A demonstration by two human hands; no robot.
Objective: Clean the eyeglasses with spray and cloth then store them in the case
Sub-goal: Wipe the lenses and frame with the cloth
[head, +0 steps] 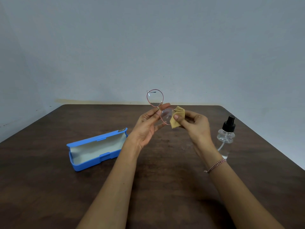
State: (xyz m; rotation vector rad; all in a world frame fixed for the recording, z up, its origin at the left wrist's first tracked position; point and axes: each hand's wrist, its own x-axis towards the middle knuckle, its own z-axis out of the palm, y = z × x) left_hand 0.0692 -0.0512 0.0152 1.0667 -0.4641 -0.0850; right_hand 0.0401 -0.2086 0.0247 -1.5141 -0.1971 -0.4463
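Observation:
Round eyeglasses [155,98] with a thin pink frame are held up above the table, turned so one lens is over the other. My left hand [146,128] pinches them at the bridge. My right hand [194,123] holds a small tan cloth [177,116] pressed with the thumb against the lower lens. A blue glasses case [97,148] lies open on the table to the left, its pale lining showing and nothing inside it. A clear spray bottle [227,136] with a black pump top stands to the right, partly behind my right wrist.
Everything rests on a dark brown wooden table [156,179] whose far edge meets a plain grey-blue wall [148,47]. The table's right edge slants close behind the spray bottle. A red and white bracelet [216,165] circles my right wrist.

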